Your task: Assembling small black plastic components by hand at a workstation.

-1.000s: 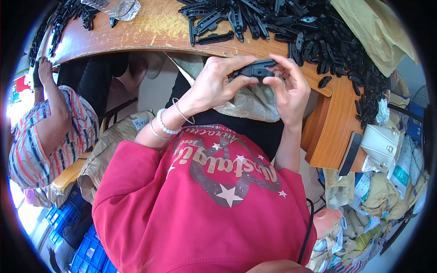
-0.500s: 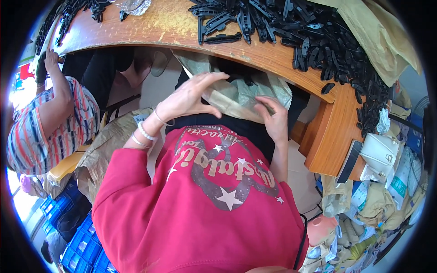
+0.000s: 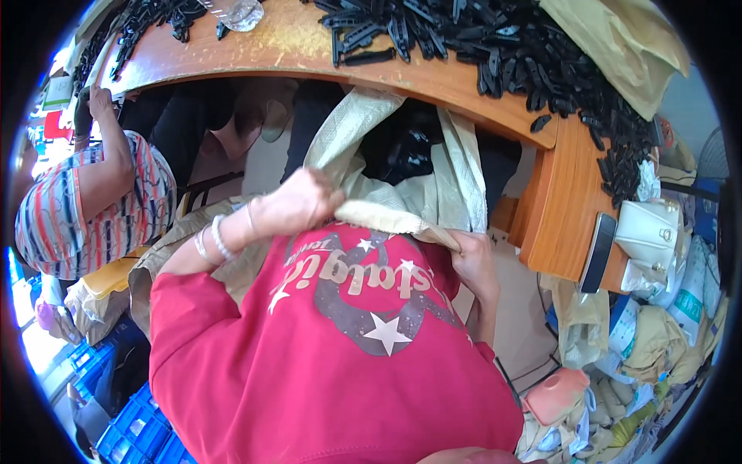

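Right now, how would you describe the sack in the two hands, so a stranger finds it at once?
Find the curved wooden table strewn with black plastic parts. Below its edge, against the red shirt, the left hand and right hand grip the sack. It is pale woven cloth, its open mouth showing black parts inside.

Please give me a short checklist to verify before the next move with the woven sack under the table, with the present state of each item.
1. Left hand grips the rim of the woven sack: ok.
2. Right hand grips the rim on the other side: ok.
3. Sack mouth held open between the hands: ok.
4. Black plastic parts visible inside: ok; how full, cannot tell.
5. Sack sits under the edge of the wooden table: ok.
6. Sack bottom supported: cannot tell, hidden.
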Action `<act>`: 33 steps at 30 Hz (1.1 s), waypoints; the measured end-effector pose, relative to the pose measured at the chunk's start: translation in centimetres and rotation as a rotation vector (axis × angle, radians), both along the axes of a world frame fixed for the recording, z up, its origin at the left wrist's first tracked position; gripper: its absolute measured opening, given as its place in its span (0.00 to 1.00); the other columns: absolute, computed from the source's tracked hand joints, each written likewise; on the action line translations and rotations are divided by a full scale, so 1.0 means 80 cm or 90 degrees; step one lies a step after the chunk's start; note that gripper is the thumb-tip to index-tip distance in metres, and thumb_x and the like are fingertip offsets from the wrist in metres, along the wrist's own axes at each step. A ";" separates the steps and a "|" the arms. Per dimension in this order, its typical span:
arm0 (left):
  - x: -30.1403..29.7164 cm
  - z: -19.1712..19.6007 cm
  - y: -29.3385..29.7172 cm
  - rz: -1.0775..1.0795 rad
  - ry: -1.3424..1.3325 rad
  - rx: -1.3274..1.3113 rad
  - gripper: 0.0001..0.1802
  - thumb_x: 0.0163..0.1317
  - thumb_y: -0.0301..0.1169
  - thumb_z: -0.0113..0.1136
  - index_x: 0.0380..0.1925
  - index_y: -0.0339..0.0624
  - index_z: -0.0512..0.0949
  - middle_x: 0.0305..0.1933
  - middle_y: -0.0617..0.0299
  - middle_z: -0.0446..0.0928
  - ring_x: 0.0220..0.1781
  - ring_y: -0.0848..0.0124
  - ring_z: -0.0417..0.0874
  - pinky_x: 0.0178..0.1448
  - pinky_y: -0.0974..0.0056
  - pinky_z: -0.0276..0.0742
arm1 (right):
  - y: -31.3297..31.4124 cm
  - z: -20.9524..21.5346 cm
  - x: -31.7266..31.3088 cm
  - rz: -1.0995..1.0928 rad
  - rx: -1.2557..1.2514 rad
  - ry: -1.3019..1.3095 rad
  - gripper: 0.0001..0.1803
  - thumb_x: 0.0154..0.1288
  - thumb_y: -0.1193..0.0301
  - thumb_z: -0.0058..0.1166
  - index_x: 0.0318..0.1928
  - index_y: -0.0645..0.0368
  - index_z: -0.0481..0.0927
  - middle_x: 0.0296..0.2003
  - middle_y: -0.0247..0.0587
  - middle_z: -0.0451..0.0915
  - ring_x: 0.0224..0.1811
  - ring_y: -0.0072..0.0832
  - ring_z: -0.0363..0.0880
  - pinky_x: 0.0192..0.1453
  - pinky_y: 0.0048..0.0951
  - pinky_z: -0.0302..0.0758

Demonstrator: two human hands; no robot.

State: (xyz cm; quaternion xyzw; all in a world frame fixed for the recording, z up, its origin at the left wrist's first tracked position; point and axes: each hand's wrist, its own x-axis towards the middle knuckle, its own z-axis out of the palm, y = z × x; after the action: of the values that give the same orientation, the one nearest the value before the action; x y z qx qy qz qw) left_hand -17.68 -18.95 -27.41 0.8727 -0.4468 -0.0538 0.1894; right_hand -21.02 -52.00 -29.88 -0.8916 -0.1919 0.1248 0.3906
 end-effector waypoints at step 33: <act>0.163 -0.004 -0.043 0.397 -0.220 -0.182 0.11 0.53 0.30 0.64 0.34 0.38 0.76 0.40 0.54 0.73 0.41 0.57 0.76 0.44 0.59 0.75 | 0.050 0.036 0.229 -0.231 -0.010 -0.413 0.11 0.59 0.85 0.50 0.40 0.62 0.81 0.34 0.45 0.77 0.34 0.37 0.79 0.41 0.32 0.76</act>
State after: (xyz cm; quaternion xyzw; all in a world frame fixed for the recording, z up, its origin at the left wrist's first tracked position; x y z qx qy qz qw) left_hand -4.64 -22.39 -27.76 0.9277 -0.1881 0.2170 0.2385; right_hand -2.69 -48.00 -26.98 -0.9074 -0.1438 -0.2336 0.3183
